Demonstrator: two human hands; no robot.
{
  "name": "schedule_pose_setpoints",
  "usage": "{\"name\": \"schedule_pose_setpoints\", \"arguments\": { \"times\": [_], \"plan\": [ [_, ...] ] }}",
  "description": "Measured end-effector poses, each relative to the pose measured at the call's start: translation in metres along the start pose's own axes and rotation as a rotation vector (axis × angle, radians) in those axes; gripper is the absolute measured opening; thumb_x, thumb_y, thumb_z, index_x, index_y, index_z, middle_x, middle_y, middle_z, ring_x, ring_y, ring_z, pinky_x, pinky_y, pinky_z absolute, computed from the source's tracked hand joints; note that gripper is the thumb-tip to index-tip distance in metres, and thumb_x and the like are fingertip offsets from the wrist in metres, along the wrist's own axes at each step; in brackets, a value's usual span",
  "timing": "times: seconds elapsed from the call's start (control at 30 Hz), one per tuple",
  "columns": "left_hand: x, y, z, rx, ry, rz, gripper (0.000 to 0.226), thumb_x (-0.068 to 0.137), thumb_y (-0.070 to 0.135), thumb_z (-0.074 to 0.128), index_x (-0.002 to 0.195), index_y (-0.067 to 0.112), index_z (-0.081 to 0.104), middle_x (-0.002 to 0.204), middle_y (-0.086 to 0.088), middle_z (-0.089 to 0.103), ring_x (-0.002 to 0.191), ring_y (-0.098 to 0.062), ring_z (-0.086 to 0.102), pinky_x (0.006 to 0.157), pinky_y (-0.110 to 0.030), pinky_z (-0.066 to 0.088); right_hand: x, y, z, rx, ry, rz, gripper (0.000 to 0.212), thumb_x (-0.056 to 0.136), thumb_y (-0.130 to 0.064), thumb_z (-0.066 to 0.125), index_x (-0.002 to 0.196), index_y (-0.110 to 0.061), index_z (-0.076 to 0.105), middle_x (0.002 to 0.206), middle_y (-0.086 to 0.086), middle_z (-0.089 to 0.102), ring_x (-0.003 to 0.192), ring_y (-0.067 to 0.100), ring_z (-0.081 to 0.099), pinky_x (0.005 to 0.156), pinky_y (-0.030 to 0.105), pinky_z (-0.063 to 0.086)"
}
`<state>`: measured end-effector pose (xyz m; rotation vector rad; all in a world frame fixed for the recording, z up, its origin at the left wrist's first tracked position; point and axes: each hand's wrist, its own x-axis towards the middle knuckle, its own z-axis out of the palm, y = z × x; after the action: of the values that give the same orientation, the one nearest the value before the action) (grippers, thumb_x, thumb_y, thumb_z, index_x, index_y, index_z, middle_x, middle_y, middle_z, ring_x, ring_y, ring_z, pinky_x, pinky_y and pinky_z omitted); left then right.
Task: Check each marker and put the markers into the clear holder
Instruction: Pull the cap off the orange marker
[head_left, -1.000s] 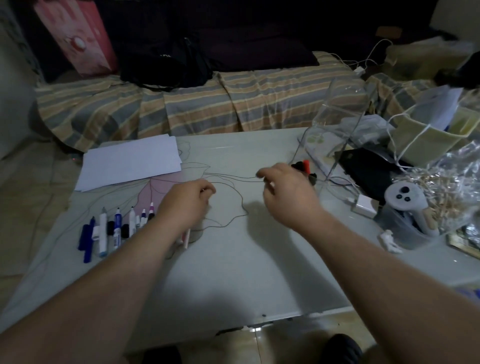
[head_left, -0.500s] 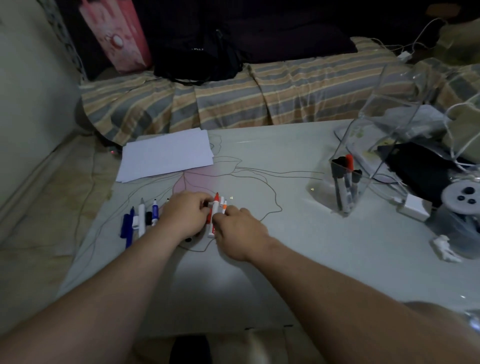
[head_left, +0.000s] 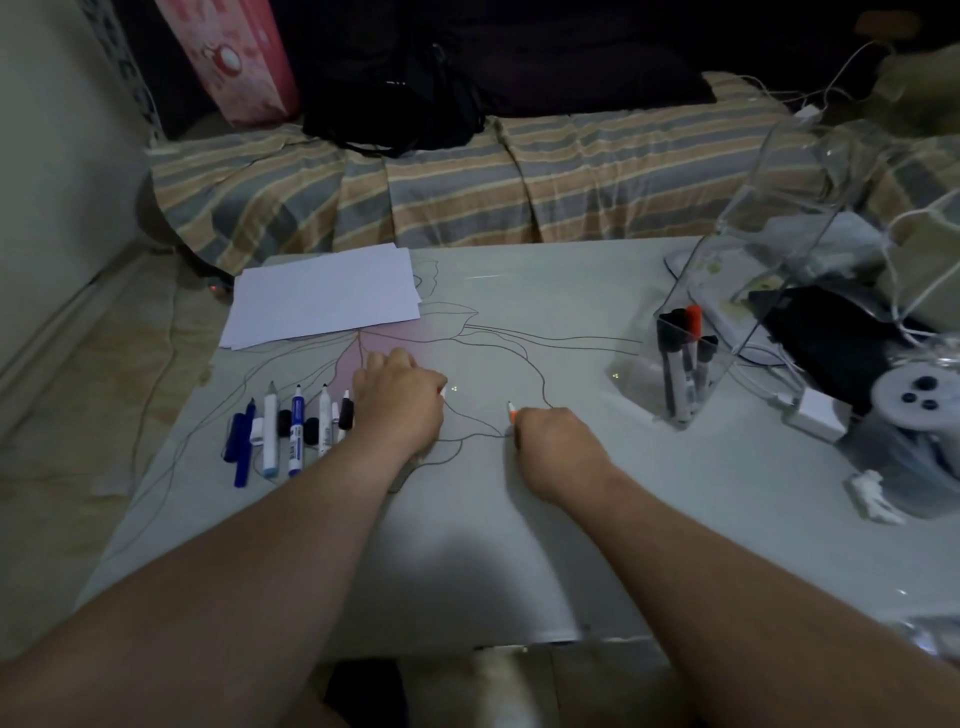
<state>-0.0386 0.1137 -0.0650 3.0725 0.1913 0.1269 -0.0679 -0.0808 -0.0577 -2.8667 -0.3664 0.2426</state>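
Since half a second ago the hands have separated: right hand (head_left: 553, 441) grips an uncapped orange marker (head_left: 511, 414), tip at twelve o'clock; left hand (head_left: 400, 400) curls round something red-tipped, probably its cap. Holder (head_left: 727, 291) stands at two o'clock. Scribble lightly on the worktop (head_left: 519, 545), then recap firmly.

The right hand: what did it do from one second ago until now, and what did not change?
The right hand left the clear holder, came back to the left hand, took a red-tipped marker there, and now holds it apart, tip up. The left hand stayed over the loose markers. Markers in the holder and the paper sheets stayed put.
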Motion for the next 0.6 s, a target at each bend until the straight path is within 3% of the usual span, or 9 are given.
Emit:
{"name": "schedule_pose_setpoints", "arguments": {
  "times": [0.17, 0.3, 0.4, 0.5, 0.6],
  "plan": [
    [-0.008, 0.012, -0.001, 0.023, -0.005, 0.09, 0.018, 0.091, 0.033, 0.061, 0.101, 0.036, 0.075, 0.11, 0.006, 0.062, 0.106, -0.028, 0.043, 0.087, -0.038, 0.035, -0.022, 0.021, -0.015, -0.007, -0.071, 0.052, 0.02, 0.096, -0.011, 0.047, 0.114, -0.011, 0.054, 0.114, 0.017, 0.061, 0.103, 0.036, 0.062, 0.072, 0.031, 0.04],
    [-0.014, 0.02, -0.004, 0.02, -0.073, 0.117, 0.025, 0.092, 0.03, 0.057, 0.108, 0.041, 0.072, 0.112, 0.009, 0.065, 0.107, -0.026, 0.046, 0.08, -0.036, 0.031, -0.032, 0.029, -0.018, 0.028, -0.073, 0.076, 0.013, 0.094, -0.012, 0.051, 0.107, -0.015, 0.05, 0.11, 0.016, 0.062, 0.098, 0.035, 0.061, 0.069, 0.032, 0.039],
    [-0.016, 0.021, -0.005, -0.089, -0.124, 0.113, 0.036, 0.089, 0.023, 0.055, 0.115, 0.044, 0.069, 0.113, 0.011, 0.069, 0.111, -0.025, 0.05, 0.09, -0.038, 0.036, -0.041, 0.031, -0.014, 0.043, -0.055, 0.085, 0.014, 0.094, -0.01, 0.049, 0.107, -0.014, 0.049, 0.108, 0.017, 0.062, 0.095, 0.035, 0.061, 0.069, 0.034, 0.044],
    [-0.017, 0.019, -0.005, -0.153, -0.162, 0.12, 0.027, 0.09, 0.035, 0.061, 0.115, 0.044, 0.069, 0.112, 0.012, 0.072, 0.115, -0.024, 0.053, 0.095, -0.039, 0.034, -0.045, 0.032, -0.009, 0.043, -0.04, 0.078, 0.019, 0.095, -0.011, 0.047, 0.113, -0.012, 0.049, 0.107, 0.018, 0.061, 0.095, 0.037, 0.062, 0.073, 0.038, 0.048],
    [-0.019, 0.018, -0.009, -0.131, -0.206, 0.18, 0.027, 0.082, 0.048, 0.07, 0.108, 0.042, 0.07, 0.099, 0.016, 0.071, 0.109, -0.02, 0.055, 0.086, -0.036, 0.03, -0.045, 0.034, -0.009, 0.027, -0.066, 0.066, 0.021, 0.094, -0.009, 0.047, 0.115, -0.012, 0.051, 0.109, 0.018, 0.061, 0.097, 0.037, 0.062, 0.074, 0.039, 0.048]
  ]
}}
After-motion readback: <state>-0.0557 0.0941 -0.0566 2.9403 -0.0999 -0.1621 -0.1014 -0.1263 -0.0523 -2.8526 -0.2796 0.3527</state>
